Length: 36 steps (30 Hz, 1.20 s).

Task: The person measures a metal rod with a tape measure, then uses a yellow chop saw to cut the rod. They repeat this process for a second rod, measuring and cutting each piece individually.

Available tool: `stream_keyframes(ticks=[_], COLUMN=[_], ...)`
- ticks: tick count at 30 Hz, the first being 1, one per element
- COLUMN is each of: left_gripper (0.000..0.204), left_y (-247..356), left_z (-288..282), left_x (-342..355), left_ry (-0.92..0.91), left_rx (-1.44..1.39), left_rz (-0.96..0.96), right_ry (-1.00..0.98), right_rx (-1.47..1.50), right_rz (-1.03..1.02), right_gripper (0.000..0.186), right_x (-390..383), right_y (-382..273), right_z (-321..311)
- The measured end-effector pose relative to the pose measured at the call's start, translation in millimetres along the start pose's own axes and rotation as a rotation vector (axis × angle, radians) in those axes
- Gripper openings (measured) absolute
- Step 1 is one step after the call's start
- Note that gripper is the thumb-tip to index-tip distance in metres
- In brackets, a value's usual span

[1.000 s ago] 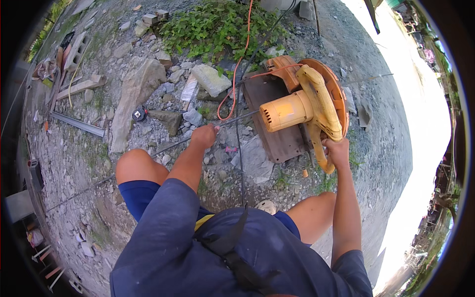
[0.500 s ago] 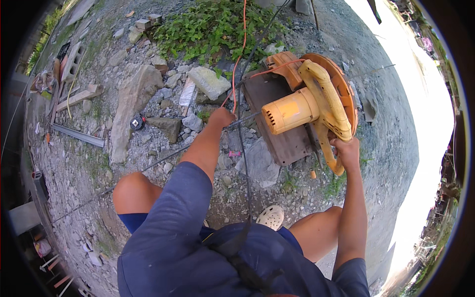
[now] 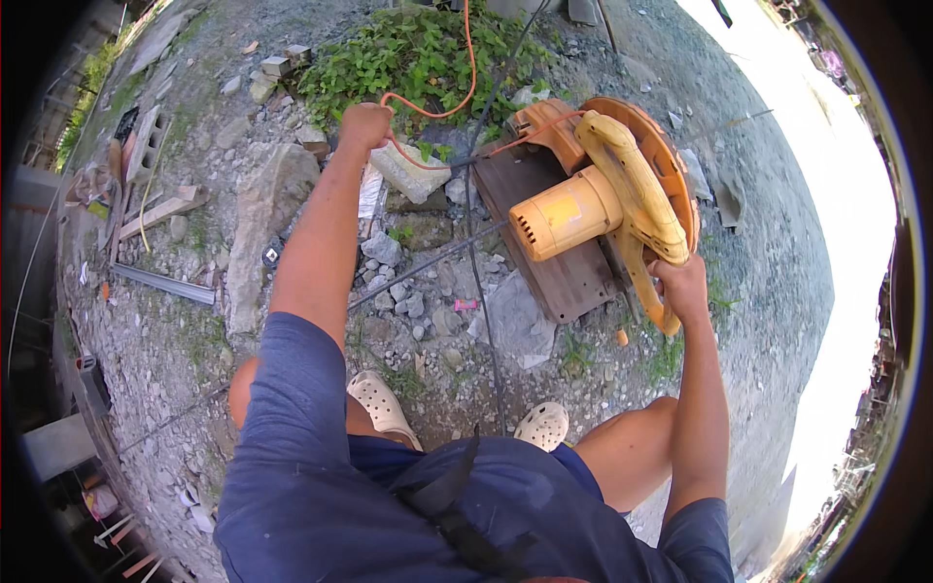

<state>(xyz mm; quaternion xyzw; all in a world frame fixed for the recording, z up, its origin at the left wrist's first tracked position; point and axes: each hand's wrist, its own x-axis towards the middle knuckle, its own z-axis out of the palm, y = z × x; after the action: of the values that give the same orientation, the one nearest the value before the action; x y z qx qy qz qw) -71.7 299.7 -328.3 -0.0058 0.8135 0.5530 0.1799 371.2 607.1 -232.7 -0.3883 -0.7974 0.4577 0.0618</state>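
My left hand (image 3: 365, 128) is closed on an orange power cord (image 3: 473, 53), holding it near a pale rock (image 3: 413, 183). My right hand (image 3: 682, 287) grips the handle of a yellow-orange cut-off saw (image 3: 564, 214), whose round guard faces right, on a dark metal base (image 3: 569, 291). A thin steel bar (image 3: 428, 260) runs diagonally from the lower left to the saw, crossed by a black cable (image 3: 481, 321). A small tape measure (image 3: 272, 257) lies on the gravel, partly behind my left forearm.
Rocks and rubble (image 3: 267, 209) surround a leafy plant patch (image 3: 398, 53). At the left lie timber scraps (image 3: 165, 214), a hollow block (image 3: 146, 136) and a metal channel (image 3: 165, 283). My feet in pale clogs (image 3: 539, 426) are below. Sunlit ground (image 3: 826, 194) stretches along the right.
My left hand has left the steel bar and moved up and leftward, pulling the orange cord into a loop. My right hand has stayed on the saw handle. Both clogs now show.
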Motion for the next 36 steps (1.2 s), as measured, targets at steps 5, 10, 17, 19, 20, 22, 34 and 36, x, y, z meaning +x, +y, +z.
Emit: stream_keyframes(ticks=[5,10,17,19,20,22,34,36], left_gripper=[0.061,0.086,0.044,0.041,0.04,0.039,0.051,0.059], left_y=[2,-90,-179,-186,-188,-187,-191,-200], left_z=[-52,-19,59,60,60,59,29,18], left_x=[48,-3,-140,-148,-150,-150,-165,-182], left_ry=[0.481,0.467,0.248,0.191,0.161,0.116,-0.064,-0.144], left_rx=[-0.188,0.158,0.349,0.359,0.367,0.383,0.526,0.579], left_rz=[-0.027,-0.066,-0.042,-0.011,-0.004,-0.017,-0.101,-0.026], right_ry=[-0.013,-0.009,-0.024,-0.023,-0.024,-0.02,-0.026,-0.055], right_rx=[0.004,-0.012,-0.013,-0.014,-0.007,0.012,0.036,0.051], right_rz=[0.011,0.034,0.029,0.023,0.015,0.001,0.005,0.031], right_gripper=[0.015,0.016,0.016,0.016,0.016,0.015,0.019,0.015], right_x=[2,3,3,2,2,2,4,6], right_y=[3,8,4,3,3,6,10,17], right_z=[1,-5,-1,1,1,1,0,1])
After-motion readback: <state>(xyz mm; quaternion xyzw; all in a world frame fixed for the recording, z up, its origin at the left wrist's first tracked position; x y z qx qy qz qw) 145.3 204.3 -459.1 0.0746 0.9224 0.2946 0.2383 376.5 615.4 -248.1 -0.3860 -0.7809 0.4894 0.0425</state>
